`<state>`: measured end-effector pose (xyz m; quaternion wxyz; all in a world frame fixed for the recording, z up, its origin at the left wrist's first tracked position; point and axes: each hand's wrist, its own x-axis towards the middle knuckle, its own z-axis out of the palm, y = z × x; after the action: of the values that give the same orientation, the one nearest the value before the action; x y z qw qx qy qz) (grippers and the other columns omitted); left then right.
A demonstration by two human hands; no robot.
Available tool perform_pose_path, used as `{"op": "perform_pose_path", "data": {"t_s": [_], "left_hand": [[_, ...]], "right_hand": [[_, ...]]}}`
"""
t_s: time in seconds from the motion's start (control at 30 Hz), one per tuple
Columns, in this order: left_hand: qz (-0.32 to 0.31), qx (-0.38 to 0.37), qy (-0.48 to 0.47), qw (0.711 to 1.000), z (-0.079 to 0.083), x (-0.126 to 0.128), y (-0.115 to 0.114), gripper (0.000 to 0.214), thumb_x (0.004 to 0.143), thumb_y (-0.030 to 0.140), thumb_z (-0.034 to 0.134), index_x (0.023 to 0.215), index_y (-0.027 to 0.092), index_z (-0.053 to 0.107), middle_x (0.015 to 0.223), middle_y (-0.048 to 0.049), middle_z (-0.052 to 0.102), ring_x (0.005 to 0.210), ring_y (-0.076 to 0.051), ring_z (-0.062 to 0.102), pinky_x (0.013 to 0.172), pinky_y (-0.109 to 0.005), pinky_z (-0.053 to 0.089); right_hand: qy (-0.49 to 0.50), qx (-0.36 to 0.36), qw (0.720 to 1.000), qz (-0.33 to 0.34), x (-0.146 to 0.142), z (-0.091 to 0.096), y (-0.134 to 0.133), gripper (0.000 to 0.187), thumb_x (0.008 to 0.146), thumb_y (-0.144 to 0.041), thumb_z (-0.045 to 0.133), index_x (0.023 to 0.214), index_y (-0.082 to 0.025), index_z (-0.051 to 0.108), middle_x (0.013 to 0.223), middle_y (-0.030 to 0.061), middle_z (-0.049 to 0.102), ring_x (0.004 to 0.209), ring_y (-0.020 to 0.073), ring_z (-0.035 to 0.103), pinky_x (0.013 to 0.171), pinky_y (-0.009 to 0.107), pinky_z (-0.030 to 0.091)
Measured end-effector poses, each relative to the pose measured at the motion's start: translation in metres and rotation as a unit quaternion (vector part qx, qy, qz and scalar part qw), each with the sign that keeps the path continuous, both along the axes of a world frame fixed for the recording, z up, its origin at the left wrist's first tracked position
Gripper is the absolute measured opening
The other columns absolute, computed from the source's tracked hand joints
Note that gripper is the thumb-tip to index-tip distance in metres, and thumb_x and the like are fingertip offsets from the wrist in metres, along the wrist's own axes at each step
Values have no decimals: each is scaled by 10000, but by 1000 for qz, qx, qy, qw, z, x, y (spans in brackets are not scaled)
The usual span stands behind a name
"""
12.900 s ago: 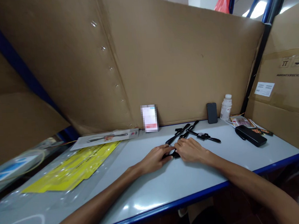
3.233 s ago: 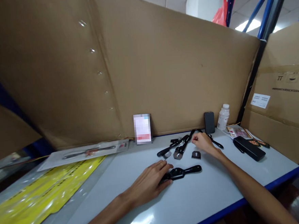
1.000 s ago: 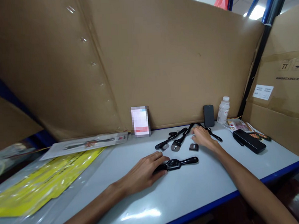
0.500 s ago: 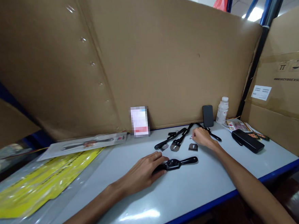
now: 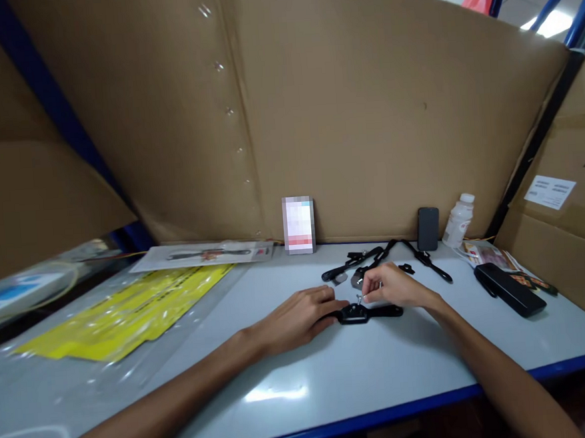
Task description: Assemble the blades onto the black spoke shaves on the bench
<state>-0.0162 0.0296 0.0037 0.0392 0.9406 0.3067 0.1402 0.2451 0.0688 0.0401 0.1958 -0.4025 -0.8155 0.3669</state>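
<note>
A black spokeshave body lies across the white tabletop, its right handle pointing right. My left hand is closed over its left handle, hiding most of that end. Just above the middle of the body, my right hand pinches a small shiny screw; whether the screw touches the body I cannot tell. Behind my hands lie more black spokeshaves and a loose metal blade. My right hand partly covers this group.
A phone with a lit screen and a dark phone lean against the cardboard. At right are a bottle and a black case. Packaged tool and yellow sheets in plastic lie left.
My right hand has come from the parts at the back to the spokeshave body, with a screw now visible in its fingertips. My left hand stays on the handle. The camera view has turned left.
</note>
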Motion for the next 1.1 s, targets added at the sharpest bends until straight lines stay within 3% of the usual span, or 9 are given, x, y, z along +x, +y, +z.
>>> {"op": "perform_pose_path", "data": {"t_s": [0.2,0.4,0.57,0.73,0.83,0.93,1.1], "left_hand": [[-16,57,17,998,-1,1,-2,408,1096,206,364,1363,194,673,952,-93,642,838,-230,630,759,-368,556],[-25,90,4,996,-3,1,-2,362,1107,200,396,1334,171,676,953,-86,640,829,-213,634,755,-347,565],[-19,85,-4,996,-6,-1,-1,352,1113,205,400,1335,194,673,944,-69,647,829,-209,648,770,-343,574],[-19,86,11,996,-6,-4,0,382,1107,210,397,1391,206,653,968,-65,664,838,-213,663,765,-349,585],[-15,85,10,996,-6,-5,1,394,1112,236,388,1399,217,658,962,-62,666,838,-213,674,762,-349,590],[-12,90,12,996,-7,-5,1,414,1119,253,361,1390,224,673,956,-68,673,826,-215,683,748,-347,590],[-14,83,-11,996,-10,-5,2,416,1116,275,369,1381,243,688,967,-69,683,833,-221,701,759,-350,598]], "right_hand": [[-55,68,996,1,-13,-3,-11,132,796,-61,732,736,-173,696,676,-36,671,675,128,621,635,217,418],[-68,126,989,-40,3,1,4,92,814,-74,728,778,-159,728,730,1,711,705,140,635,650,227,414],[-179,94,975,-95,23,3,21,94,790,-74,749,798,-163,778,741,6,758,722,146,678,625,222,400],[-209,95,962,-147,26,-8,31,25,807,-176,788,799,-189,807,805,25,789,798,172,712,628,225,406],[-220,129,945,-204,32,-7,35,125,871,-269,756,955,-201,820,988,74,807,926,216,721,695,250,428],[-233,157,923,-263,48,1,41,208,939,-248,657,1080,-198,801,1099,114,794,1018,245,715,746,270,438],[-266,135,917,-264,74,9,45,140,875,-170,695,952,-183,810,1039,109,805,977,237,725,708,255,428]]}}
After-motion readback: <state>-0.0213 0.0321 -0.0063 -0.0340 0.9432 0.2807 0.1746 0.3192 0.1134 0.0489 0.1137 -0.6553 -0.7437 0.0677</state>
